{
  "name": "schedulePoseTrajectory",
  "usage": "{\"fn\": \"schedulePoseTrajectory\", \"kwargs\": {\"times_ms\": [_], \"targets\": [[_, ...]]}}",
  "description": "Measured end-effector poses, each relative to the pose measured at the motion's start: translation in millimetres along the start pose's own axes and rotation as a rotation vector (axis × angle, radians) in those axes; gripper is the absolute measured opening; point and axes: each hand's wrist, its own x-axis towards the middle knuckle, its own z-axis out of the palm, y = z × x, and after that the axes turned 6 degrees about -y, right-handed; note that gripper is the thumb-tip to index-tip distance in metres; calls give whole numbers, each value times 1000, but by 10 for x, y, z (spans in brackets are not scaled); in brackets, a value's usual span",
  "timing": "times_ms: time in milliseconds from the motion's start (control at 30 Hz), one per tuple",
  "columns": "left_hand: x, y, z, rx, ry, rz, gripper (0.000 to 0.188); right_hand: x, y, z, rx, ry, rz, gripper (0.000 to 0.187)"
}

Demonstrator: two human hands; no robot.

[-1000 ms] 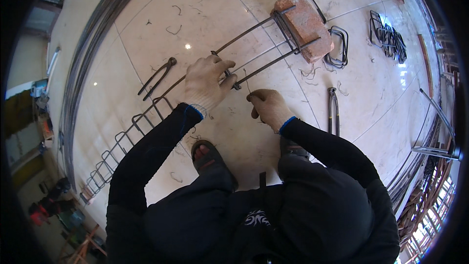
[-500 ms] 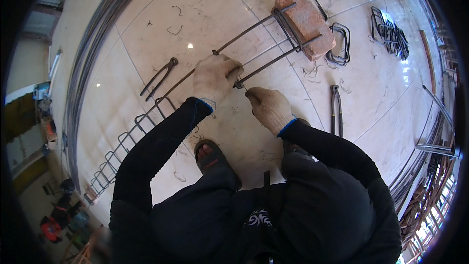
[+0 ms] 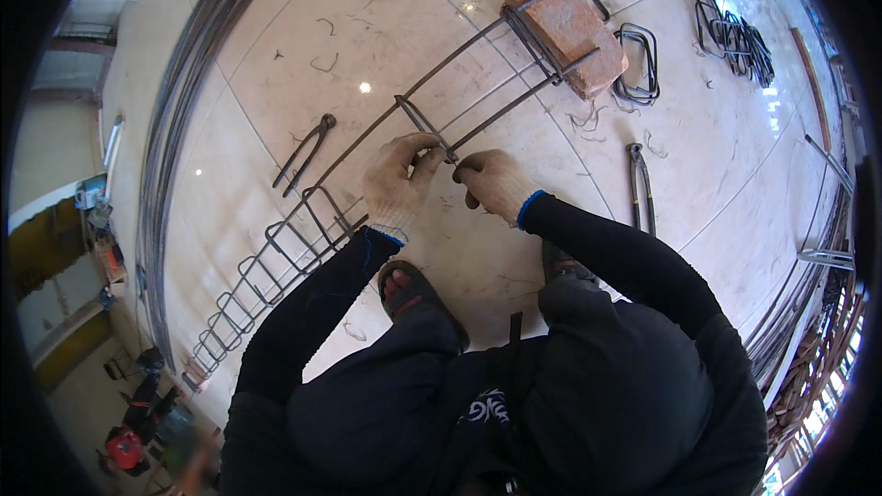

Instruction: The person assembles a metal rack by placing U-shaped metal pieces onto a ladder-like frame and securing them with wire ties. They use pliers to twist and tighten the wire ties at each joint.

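Observation:
A rebar cage [image 3: 496, 118] of long dark bars and square stirrups runs diagonally across the floor before me. At the corner where a stirrup [image 3: 421, 117] meets the near bar, my gloved left hand [image 3: 401, 176] pinches thumb and fingers together; what lies between them is too small to make out. Just right of that joint is my gloved right hand [image 3: 496, 184], its fingers curled closed by the tie wire, whose end is mostly hidden. A reddish brick [image 3: 571, 37] sits under the cage's far end.
Pincers [image 3: 310, 154] lie left of the cage, and another pair [image 3: 640, 188] lies to the right. Loose stirrups [image 3: 638, 64] and a stirrup pile [image 3: 735, 41] are beyond. Long bars [image 3: 175, 119] line the left side. Wire scraps [image 3: 323, 62] dot the floor.
My left hand has shifted down off the stirrup, showing more of it. My right hand has come closer to the joint and its fingers have curled in. The whole view has shifted slightly.

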Motion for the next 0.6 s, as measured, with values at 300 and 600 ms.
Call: {"fn": "schedulePoseTrajectory", "kwargs": {"times_ms": [300,600], "targets": [[-44,-108,189,-175,-5,-77,32,-128,-75,-27,204,16,47,32],[11,-196,195,-245,-35,-100,30,-205,-113,-8,315,38,69,36]]}}
